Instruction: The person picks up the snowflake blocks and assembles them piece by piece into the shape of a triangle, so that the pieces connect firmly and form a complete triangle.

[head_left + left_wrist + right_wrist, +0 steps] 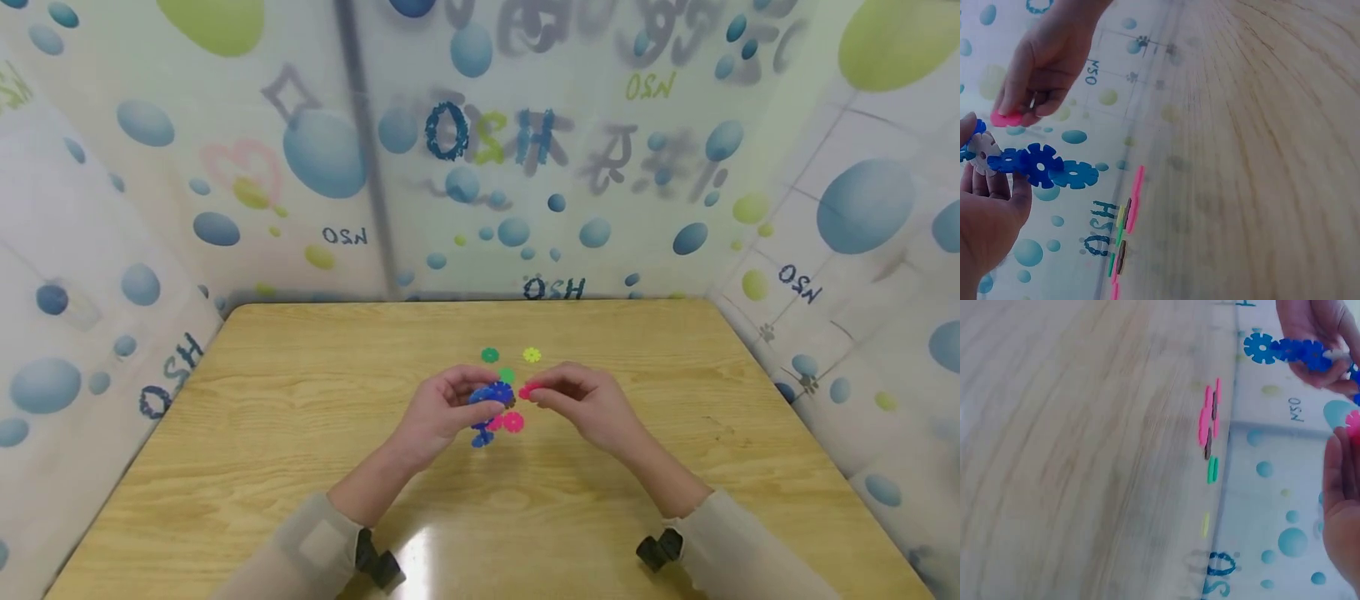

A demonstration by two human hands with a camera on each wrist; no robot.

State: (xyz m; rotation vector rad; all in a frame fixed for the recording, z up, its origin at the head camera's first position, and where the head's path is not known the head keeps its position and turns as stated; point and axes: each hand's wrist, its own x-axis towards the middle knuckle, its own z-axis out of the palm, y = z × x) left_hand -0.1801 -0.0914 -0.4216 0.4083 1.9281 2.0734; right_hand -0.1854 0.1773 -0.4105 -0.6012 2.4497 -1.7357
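My left hand (438, 408) holds a chain of interlocking snowflake discs, mostly blue (1041, 165), between thumb and fingers. A white disc (984, 153) is slotted into the chain near the thumb in the left wrist view. Several blue discs run out past the fingertips. My right hand (588, 404) pinches a single pink disc (1005, 119) by thumb and fingertips, just right of the chain and apart from it. In the right wrist view this pink disc (1353, 422) is partly cut off at the frame edge.
Loose discs lie on the wooden table (300, 367) beyond and under the hands: a green disc (490, 355), a yellow disc (532, 355), a light green disc (507, 376) and a pink disc (513, 422), with some brown ones. Patterned curtains (517, 208) surround the table's back and sides.
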